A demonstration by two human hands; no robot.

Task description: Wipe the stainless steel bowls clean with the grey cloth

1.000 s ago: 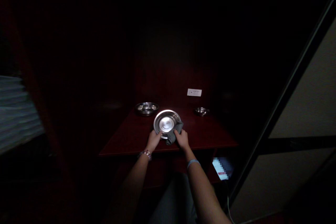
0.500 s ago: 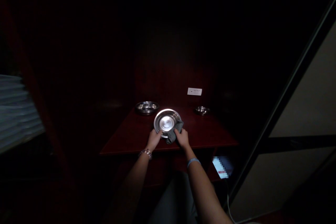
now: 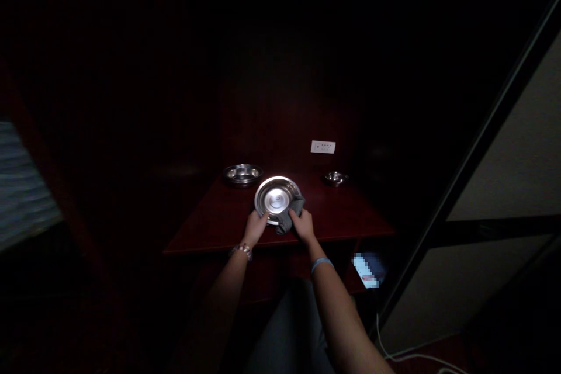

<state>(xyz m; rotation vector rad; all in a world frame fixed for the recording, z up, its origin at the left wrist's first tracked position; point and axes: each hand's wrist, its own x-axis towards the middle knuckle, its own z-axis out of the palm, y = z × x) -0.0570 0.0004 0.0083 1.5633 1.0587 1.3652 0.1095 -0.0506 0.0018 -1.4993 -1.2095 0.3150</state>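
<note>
A shiny metal basin (image 3: 276, 198) is held tilted toward me above the front of the dark red desk (image 3: 201, 228). My left hand (image 3: 255, 228) grips its lower left rim, thumb on the inside. At the lower right rim, my right hand (image 3: 302, 224) is closed on a grey cloth (image 3: 284, 222), which is folded over the edge and lies partly against the inner wall. The fingers of both hands beneath the basin are hidden.
Farther back on the desk stand a wide metal basin (image 3: 242, 175) at left and a small metal bowl (image 3: 336, 179) at right. A white socket panel (image 3: 323, 146) is on the back wall. Below right, a lit, blurred-out screen (image 3: 367, 270) sits near a white cable (image 3: 394, 357).
The whole view has shifted slightly, so things sit a little higher and to the left. Both hands keep their hold on the basin and cloth, with hardly any other movement.
</note>
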